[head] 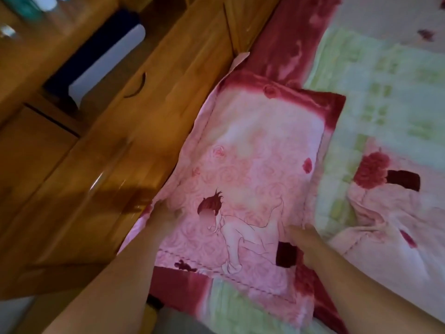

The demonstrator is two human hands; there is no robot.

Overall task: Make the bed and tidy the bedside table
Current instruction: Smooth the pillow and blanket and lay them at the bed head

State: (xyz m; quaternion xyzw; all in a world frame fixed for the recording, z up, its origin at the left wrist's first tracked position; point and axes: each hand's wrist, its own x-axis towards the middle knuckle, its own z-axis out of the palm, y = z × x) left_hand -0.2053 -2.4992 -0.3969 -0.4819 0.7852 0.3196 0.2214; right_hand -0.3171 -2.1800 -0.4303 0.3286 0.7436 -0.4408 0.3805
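I see my left forearm [103, 285] and right forearm [375, 285] bare to the frame's edge; left hand [163, 218] and right hand [305, 242] bare too, somewhat blurred.

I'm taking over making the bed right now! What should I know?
Left hand: on the pillow edge next to the wooden cabinet; grip too blurred to tell.
Right hand: fingers straight, resting on the pillow's other edge.
Pillow lies flat on the quilt, beside the cabinet.
Done: pillow roughly in place.
Left: smooth the rumpled quilt on the right; tidy the blurred items on the cabinet.
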